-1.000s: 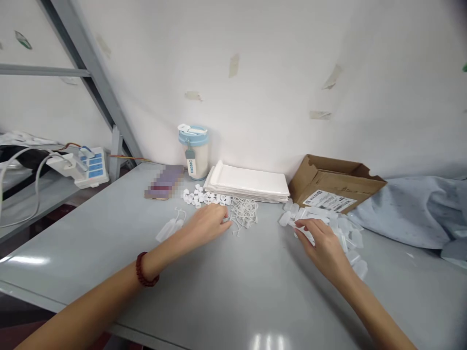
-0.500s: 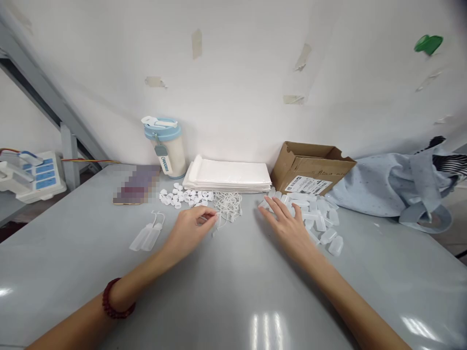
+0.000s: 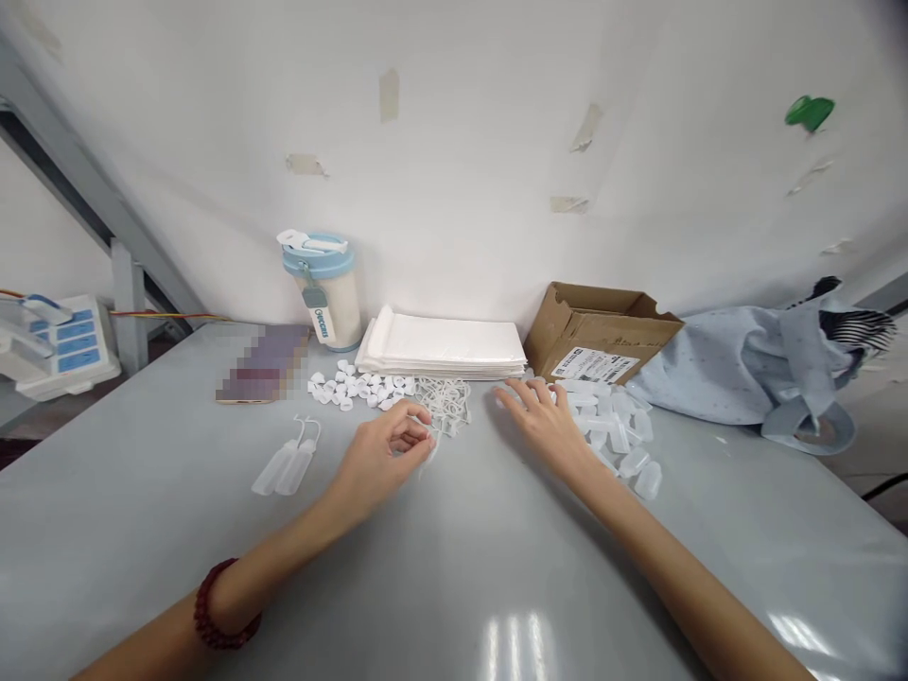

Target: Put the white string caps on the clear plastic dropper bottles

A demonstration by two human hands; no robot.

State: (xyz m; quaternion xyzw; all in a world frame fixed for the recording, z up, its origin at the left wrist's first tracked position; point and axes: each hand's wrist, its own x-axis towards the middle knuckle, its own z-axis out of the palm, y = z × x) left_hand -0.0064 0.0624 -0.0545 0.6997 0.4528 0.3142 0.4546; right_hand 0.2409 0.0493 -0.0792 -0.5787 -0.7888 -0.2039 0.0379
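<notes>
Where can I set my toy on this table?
In front, between the left hand and right hand, the grey table has bare room; more left of the two plastic bottles. It's crowded at the back: white caps, string loops, clear bottles.

The worktop [image 3: 142, 511] is pale grey, the cords [image 3: 445, 402] white, the small bottles [image 3: 617, 435] milky clear (the tumbler [image 3: 333, 303] has a sky-blue lid), the box [image 3: 602, 326] brown, the cloth [image 3: 724, 369] pale blue with tiny dots, and the bracelet [image 3: 225, 602] dark red.

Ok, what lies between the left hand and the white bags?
In the head view, thin white cords and small white caps lie between the left hand and the white bags.
</notes>
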